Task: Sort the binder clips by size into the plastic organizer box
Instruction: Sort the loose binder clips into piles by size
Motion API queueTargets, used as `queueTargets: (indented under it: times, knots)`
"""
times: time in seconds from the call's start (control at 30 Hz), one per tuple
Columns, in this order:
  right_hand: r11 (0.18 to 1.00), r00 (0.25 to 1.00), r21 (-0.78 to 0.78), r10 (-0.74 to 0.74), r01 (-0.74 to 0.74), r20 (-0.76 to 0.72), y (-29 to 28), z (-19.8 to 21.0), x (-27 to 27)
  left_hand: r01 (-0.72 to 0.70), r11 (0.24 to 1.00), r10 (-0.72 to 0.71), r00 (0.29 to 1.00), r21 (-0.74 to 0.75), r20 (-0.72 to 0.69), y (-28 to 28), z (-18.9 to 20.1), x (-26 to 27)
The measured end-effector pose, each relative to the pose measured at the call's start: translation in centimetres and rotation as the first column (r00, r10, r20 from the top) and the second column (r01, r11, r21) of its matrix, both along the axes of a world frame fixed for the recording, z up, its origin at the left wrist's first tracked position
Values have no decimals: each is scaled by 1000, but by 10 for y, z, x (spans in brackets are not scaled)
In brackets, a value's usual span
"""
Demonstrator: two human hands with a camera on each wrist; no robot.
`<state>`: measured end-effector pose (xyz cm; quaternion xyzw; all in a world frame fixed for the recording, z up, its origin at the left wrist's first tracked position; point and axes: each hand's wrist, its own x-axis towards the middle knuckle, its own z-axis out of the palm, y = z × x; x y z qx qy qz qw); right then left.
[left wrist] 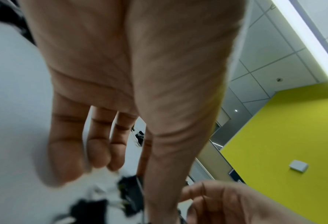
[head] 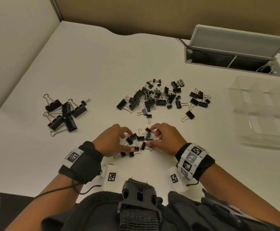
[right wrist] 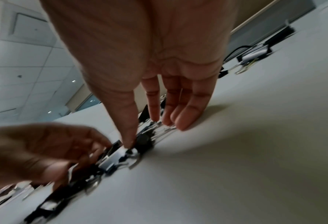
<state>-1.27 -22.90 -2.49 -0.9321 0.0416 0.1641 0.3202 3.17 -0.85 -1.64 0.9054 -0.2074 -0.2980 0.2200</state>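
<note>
A small cluster of little black binder clips [head: 138, 140] lies on the white table [head: 102, 72] just in front of me. My left hand [head: 127, 140] and right hand [head: 152, 137] cup it from either side, fingers relaxed and touching the clips, gripping none. In the right wrist view my right hand [right wrist: 147, 133] has its thumb pressing on a clip [right wrist: 144, 142] and its fingers laid straight on the wire handles. The left wrist view shows the left hand [left wrist: 121, 174] with straight fingers above blurred clips [left wrist: 128, 194]. The clear plastic organizer box [head: 266, 110] stands at the right.
A pile of large clips [head: 62, 112] sits at the left and a mixed pile [head: 161, 97] in the middle. An open cable hatch [head: 232, 60] is sunk in the table at the back right. Two marker tags [head: 112, 176] lie near my body.
</note>
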Motion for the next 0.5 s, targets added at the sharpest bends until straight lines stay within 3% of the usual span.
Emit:
queueTargets:
  times: [0.13, 0.5]
  knots:
    - [999, 999, -21, 38, -37, 18, 4, -4, 0, -15, 1000, 15, 998, -5, 53, -18, -3, -1]
    - [990, 990, 51, -132, 129, 54, -14, 2, -3, -169, 976, 177, 983, -137, 55, -20, -10, 2]
